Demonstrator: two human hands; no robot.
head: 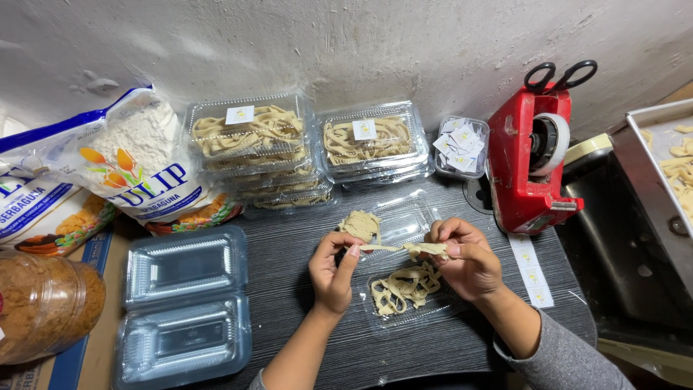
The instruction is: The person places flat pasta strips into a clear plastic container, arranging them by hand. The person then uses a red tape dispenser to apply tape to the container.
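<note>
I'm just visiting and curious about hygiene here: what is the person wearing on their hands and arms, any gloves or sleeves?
No gloves: both the left hand and the right hand are bare, and no rings, watch or bracelets can be seen. The right arm wears a grey long sleeve, pushed back a little from the wrist. The left forearm is uncovered, with only a sliver of grey fabric showing at the bottom edge of the picture.

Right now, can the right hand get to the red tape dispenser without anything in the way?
Probably yes. The right hand is close to the red tape dispenser with bare table between, but it is pinching a noodle strip.
</note>
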